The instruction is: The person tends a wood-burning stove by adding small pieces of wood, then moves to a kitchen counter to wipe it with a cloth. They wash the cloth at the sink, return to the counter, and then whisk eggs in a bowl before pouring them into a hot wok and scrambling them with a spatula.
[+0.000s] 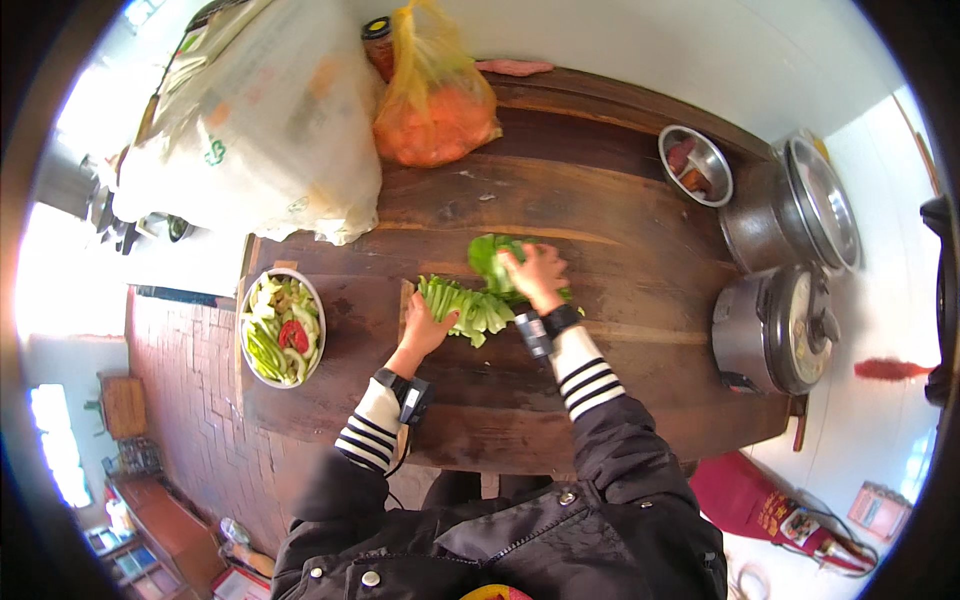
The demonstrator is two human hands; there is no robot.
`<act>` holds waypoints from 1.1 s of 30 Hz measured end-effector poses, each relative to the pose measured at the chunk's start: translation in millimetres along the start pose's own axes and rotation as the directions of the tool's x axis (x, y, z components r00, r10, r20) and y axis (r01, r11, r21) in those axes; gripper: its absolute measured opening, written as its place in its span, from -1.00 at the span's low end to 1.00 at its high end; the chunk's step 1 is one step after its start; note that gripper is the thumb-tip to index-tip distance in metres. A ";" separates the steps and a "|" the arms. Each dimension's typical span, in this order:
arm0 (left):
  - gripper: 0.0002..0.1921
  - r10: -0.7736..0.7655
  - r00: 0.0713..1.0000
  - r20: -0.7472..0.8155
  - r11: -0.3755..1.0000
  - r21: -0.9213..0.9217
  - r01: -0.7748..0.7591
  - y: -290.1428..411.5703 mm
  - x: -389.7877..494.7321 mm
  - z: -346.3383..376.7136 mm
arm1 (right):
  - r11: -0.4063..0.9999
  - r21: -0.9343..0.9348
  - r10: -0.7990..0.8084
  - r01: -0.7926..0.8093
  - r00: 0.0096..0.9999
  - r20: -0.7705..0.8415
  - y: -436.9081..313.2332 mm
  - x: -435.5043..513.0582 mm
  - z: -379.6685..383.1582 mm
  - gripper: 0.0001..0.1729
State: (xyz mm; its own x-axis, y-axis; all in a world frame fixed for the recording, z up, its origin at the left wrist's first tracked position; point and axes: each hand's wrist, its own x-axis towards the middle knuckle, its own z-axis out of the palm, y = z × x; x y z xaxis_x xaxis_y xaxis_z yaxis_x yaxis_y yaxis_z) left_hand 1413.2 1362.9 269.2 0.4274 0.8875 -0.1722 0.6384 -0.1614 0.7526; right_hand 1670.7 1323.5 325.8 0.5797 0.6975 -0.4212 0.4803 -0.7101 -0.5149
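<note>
A bunch of green leafy vegetable lies on the wooden table in front of me, its pale stalks [476, 311] to the left and its darker leaves [487, 255] to the right. My left hand [427, 328] grips the stalk end, thumb on the near side. Over the leafy part, my right hand [536, 274] is curled, slightly blurred, with leaf showing under its fingers. Both wrists wear black straps with small devices. To the left, a white-rimmed bowl [322, 330] holds cut green vegetables and a red piece that looks like tomato.
A large whitish plastic bag [262, 127] stands at the back left, beside a yellow bag of orange contents [442, 124] and a dark-lidded jar [377, 45]. On the right are a small metal bowl [724, 169], a metal pot [761, 217] and a lidded electric cooker [750, 330].
</note>
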 end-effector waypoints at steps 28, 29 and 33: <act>-0.27 0.398 0.915 0.066 0.810 0.443 -0.384 113.0 -34.9 -64.2 | -0.093 0.988 -0.178 0.125 0.974 -0.140 162.4 -248.3 -85.3 -0.24; -0.32 0.512 0.854 0.096 0.775 0.377 -0.507 122.1 -41.4 -57.6 | -0.265 0.955 -0.190 0.133 0.964 -0.187 169.0 -283.3 -94.6 -0.21; -0.55 0.780 0.593 0.198 0.605 0.004 -0.796 176.1 -91.9 -24.7 | -0.560 0.785 -0.101 0.266 0.918 -0.384 188.2 -407.0 -101.5 -0.21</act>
State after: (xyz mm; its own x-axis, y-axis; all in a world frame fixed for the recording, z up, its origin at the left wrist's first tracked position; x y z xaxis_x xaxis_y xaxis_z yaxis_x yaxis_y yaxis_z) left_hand 1470.5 1263.6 433.3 0.8784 0.3154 0.3591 0.0481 -0.8059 0.5901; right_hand 1592.0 896.2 476.1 0.7360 0.6753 -0.0477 -0.6311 0.6588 -0.4096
